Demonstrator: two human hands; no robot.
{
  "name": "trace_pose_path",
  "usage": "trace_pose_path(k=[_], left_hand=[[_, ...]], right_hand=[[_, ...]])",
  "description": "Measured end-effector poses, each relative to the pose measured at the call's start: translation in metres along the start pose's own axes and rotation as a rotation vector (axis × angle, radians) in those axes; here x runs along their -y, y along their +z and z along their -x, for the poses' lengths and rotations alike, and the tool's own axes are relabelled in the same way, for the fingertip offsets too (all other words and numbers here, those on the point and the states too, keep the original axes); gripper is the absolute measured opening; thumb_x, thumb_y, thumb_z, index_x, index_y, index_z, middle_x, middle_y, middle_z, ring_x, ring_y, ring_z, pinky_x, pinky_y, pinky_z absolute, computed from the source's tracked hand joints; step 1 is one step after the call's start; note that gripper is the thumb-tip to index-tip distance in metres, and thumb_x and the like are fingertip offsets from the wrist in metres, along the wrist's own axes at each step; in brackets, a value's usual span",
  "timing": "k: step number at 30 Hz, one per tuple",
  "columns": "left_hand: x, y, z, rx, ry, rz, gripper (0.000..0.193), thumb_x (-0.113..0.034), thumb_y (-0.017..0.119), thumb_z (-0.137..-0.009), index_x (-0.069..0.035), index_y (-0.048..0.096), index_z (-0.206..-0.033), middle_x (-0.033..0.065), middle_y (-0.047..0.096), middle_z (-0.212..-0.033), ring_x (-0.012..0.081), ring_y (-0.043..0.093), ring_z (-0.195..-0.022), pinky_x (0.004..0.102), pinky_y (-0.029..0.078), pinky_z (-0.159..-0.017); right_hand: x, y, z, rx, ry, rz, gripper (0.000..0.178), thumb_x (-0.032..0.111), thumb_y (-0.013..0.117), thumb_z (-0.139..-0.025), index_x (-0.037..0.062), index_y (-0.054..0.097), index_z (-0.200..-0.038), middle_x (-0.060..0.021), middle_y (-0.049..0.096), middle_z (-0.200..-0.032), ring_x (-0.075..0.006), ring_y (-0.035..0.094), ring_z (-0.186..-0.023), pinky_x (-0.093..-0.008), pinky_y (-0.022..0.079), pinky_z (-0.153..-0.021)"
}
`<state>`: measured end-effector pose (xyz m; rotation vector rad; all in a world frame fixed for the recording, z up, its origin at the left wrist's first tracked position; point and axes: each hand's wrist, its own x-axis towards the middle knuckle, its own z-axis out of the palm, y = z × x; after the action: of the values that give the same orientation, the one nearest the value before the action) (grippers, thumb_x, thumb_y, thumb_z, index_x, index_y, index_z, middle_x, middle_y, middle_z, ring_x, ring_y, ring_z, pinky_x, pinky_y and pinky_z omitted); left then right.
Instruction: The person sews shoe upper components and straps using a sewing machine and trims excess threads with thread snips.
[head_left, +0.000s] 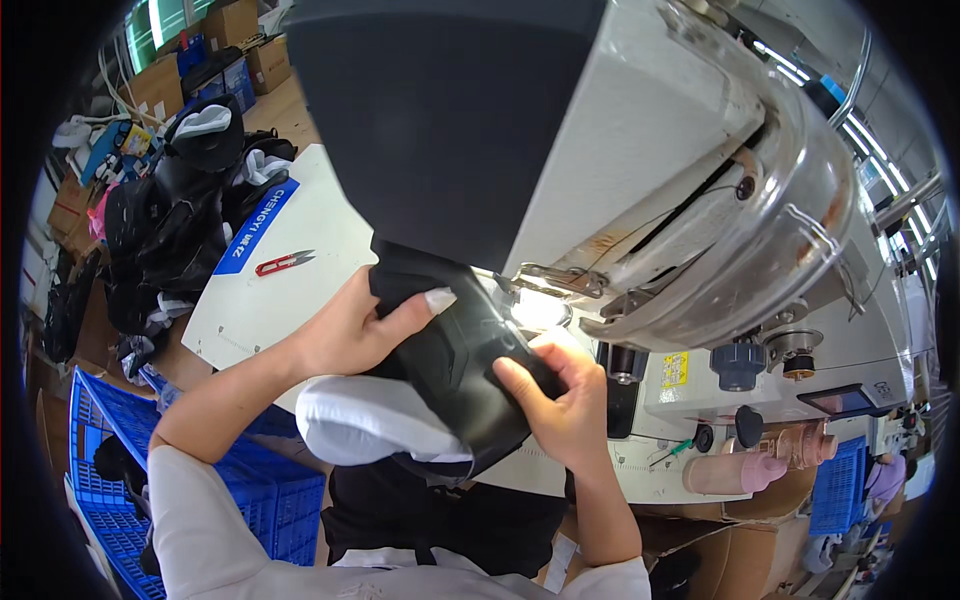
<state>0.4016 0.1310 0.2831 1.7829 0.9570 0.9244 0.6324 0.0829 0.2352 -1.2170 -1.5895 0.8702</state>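
Observation:
A glossy black leather-like piece lies under the lit needle area of a white sewing machine. It looks like a shoe upper, but its exact kind is unclear. Along its near side bulges a white padded lining. My left hand grips the far left part, thumb pressed on top and the other fingers hidden beneath. On the right edge, close to the needle, my right hand pinches the same piece between thumb and fingers. The needle tip itself is hard to make out in the glare.
Red-handled thread snips lie on the white tabletop to the left. Beyond its edge is a heap of black pieces. Blue crates stand at lower left. A pink bottle and a green-handled screwdriver lie right.

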Motion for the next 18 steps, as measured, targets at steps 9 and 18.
trace_pose_path(k=[9, 18], left_hand=[[0.034, -0.005, -0.04, 0.013, 0.01, -0.224, 0.027, -0.017, 0.068, -0.09, 0.001, 0.065, -0.109, 0.0091, 0.068, -0.093, 0.018, 0.064, -0.088, 0.0318, 0.05, -0.08], [0.027, -0.026, -0.049, -0.1, 0.19, -0.34, 0.024, -0.012, 0.068, -0.087, 0.002, 0.066, -0.105, 0.0097, 0.068, -0.091, 0.0179, 0.063, -0.089, 0.0323, 0.05, -0.08]], right_hand=[[-0.03, 0.022, 0.007, -0.169, 0.181, 0.078, 0.026, 0.006, 0.074, -0.085, -0.0078, 0.063, -0.103, -0.0066, 0.065, -0.098, -0.0105, 0.06, -0.085, -0.0239, 0.049, -0.075], [-0.015, 0.056, 0.0, -0.527, 0.129, -0.286, 0.013, 0.009, 0.072, -0.087, 0.0002, 0.063, -0.089, 0.0011, 0.06, -0.073, -0.0032, 0.049, -0.06, -0.0202, 0.037, -0.054]])
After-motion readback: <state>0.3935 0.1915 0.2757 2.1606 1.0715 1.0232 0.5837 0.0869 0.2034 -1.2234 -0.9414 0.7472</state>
